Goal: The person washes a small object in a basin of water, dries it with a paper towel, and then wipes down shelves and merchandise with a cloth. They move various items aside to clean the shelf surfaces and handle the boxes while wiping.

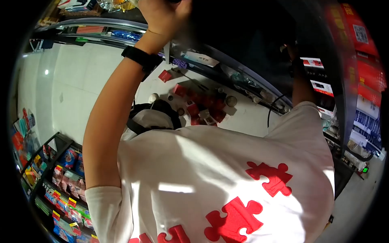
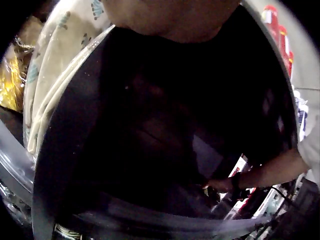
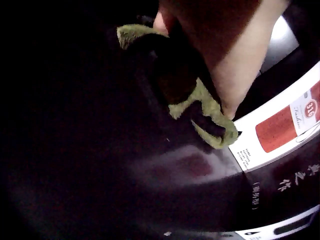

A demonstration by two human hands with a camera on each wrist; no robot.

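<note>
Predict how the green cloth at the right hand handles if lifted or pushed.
Likely floppy: the green cloth bunches into bends and loops under the right hand. Probably light, as its edges look thin. Pushed, it may slide fairly easily, since the dark surface looks glossy, though the fuzzy texture could drag slightly.

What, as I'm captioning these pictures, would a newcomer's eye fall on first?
Probably the big red puzzle-piece shapes across the front of the white shirt, low in the head view. Next might come the jumble of red boxes on the pale floor beyond it. In the right wrist view, the green cloth in the right hand stands out against a very dark surface.
</note>
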